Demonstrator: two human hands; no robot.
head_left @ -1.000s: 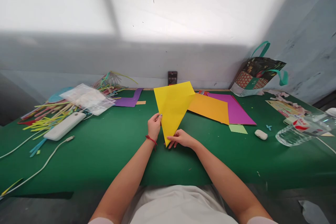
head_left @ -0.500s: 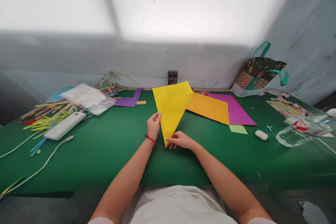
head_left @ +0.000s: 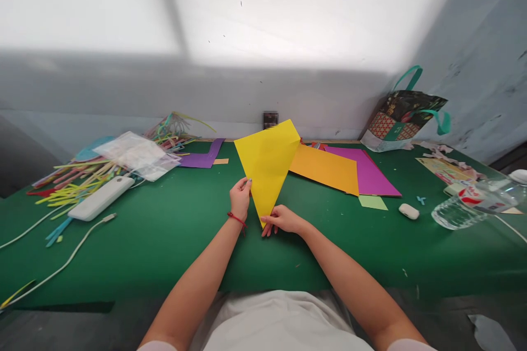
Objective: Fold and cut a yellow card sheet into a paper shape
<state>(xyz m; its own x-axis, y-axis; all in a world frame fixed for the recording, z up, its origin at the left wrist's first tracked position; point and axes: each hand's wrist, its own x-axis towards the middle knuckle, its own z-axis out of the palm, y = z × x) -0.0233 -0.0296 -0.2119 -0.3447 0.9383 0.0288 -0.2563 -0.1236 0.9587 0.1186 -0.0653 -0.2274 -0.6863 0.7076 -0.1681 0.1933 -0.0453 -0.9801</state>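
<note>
A yellow sheet of paper (head_left: 269,162), kite-shaped and narrowing to a point towards me, is held up over the green table (head_left: 197,252). My left hand (head_left: 241,197) pinches its left edge about halfway down, thumb on the near face. At the lower tip, my right hand (head_left: 282,220) grips the paper between thumb and fingers. Behind the sheet's right side lies orange paper (head_left: 329,168), overlapping a magenta sheet (head_left: 376,173). Some of the fingers behind the yellow paper are hidden.
Paper strips (head_left: 69,189), a clear plastic bag (head_left: 138,154) and a white power bank (head_left: 101,197) lie left. Purple paper (head_left: 197,160) sits at the back. Rightward are a white earbud case (head_left: 409,211), a water bottle (head_left: 457,211) lying down and a patterned bag (head_left: 399,120).
The yellow paper has tilted slightly: its top left corner has shifted left, its top right corner has risen, and its lower tip has moved a little right. Both hands keep their hold.
</note>
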